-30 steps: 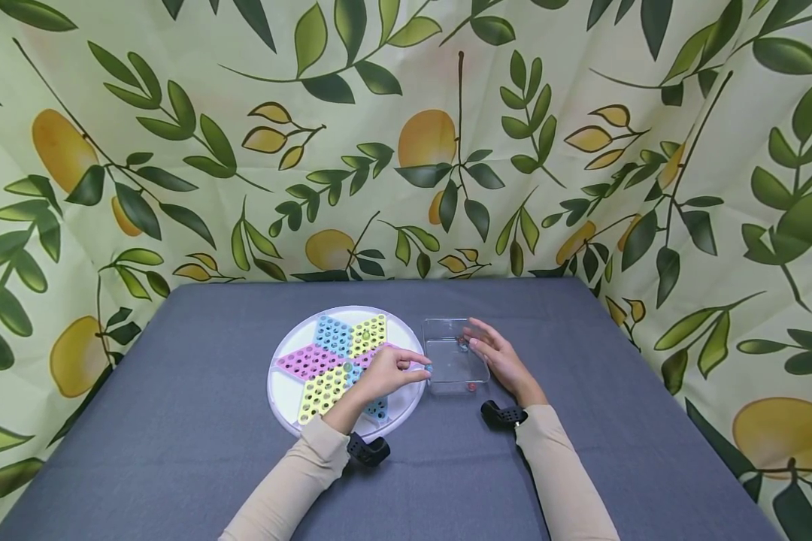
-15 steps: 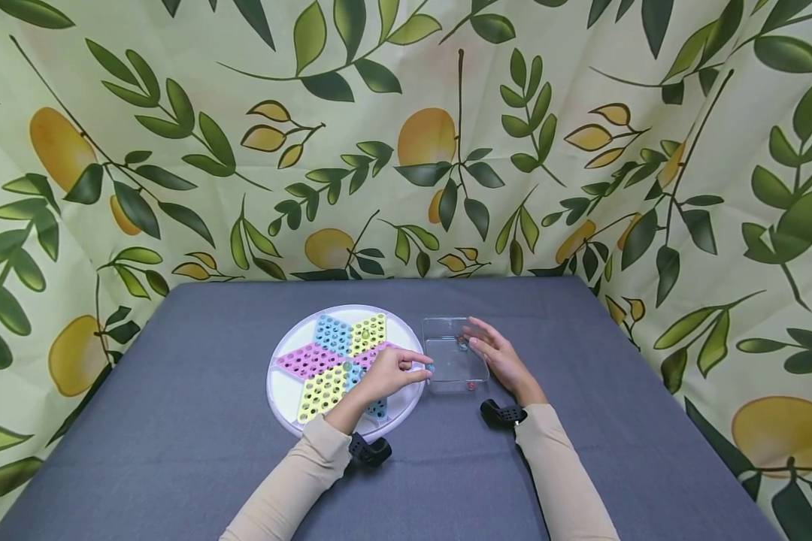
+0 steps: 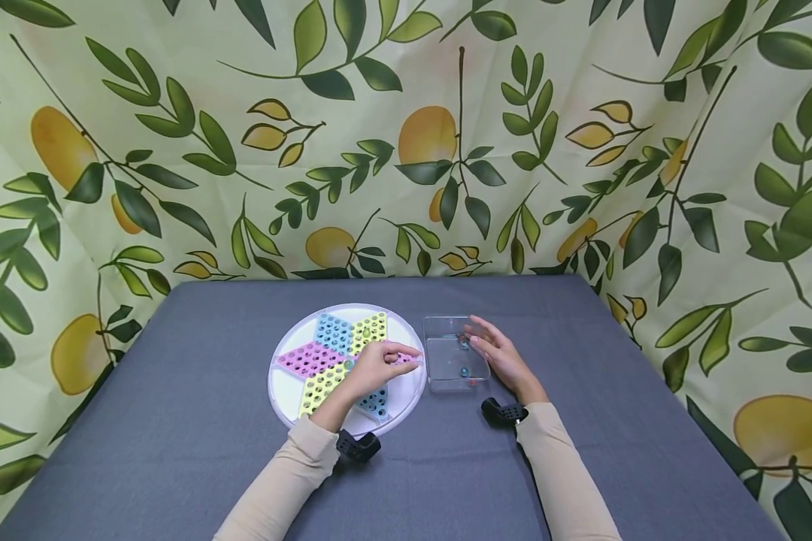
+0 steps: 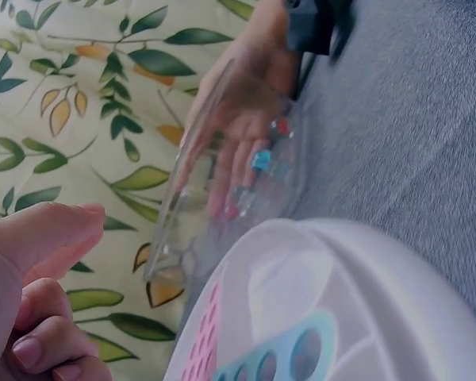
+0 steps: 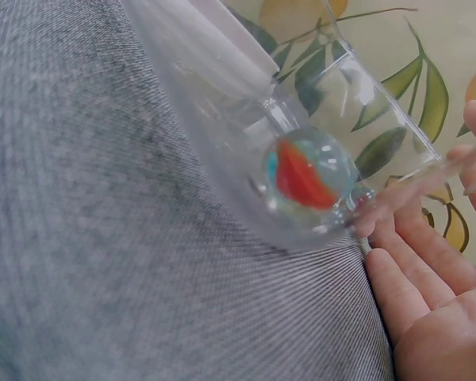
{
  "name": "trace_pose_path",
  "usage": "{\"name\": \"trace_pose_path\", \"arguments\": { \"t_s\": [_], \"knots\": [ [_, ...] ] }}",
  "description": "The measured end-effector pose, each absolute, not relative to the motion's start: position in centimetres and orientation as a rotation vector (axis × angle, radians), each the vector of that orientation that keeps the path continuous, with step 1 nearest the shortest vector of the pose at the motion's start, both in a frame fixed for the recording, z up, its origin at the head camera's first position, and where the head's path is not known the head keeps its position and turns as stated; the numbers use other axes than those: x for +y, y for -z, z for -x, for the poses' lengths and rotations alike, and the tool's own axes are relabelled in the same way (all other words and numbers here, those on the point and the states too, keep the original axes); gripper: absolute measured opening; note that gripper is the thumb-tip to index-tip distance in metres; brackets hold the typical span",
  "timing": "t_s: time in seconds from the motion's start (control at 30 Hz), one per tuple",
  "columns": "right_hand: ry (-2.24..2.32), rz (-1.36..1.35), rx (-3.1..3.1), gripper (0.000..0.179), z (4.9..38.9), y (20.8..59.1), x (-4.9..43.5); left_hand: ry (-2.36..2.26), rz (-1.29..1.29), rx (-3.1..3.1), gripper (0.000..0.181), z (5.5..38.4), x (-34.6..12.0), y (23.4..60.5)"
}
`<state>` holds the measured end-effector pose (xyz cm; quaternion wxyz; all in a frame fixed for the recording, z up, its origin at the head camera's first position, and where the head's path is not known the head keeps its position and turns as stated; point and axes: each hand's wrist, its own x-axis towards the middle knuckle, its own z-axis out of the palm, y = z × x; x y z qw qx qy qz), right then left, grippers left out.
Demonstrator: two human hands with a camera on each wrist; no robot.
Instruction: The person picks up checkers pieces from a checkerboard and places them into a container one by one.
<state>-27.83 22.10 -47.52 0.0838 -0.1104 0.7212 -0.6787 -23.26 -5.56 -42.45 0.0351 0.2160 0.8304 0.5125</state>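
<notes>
My left hand (image 3: pixel 372 368) is raised over the right part of a round white Chinese checkers board (image 3: pixel 284 398) with a star of pink, yellow and blue holes. Its thumb and index finger are apart with nothing between them; the other fingers curl loosely. Right of the board is a clear plastic box (image 3: pixel 446 361). A blue marble (image 3: pixel 464 372), a red one and others near the right wall lie in it. My right hand (image 3: pixel 507 364) rests against the box's right side, its fingers (image 5: pixel 404 294) fairly straight along the outer wall.
Green-tinted marbles sit in the board's holes, one marble (image 3: pixel 348 365) at the centre. Blue-grey cloth (image 3: pixel 210 361) covers the table, and a leaf-patterned curtain (image 3: pixel 352 188) hangs behind it. Black straps with cameras are on both wrists, the right wrist camera (image 3: pixel 501 412) near the box.
My left hand has let go of the blue marble, which now lies in the clear box. That hand has moved left, back over the board. My right hand has stayed in place.
</notes>
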Motion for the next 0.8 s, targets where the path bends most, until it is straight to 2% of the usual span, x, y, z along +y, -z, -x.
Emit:
{"name": "trace_pose_path", "arguments": {
  "t_s": [0.8],
  "knots": [
    [2.04,0.352,2.127,0.059,27.8,47.6,22.2,-1.62,-0.431,2.533,0.026,24.3,-10.3,42.3]
  ]
}}
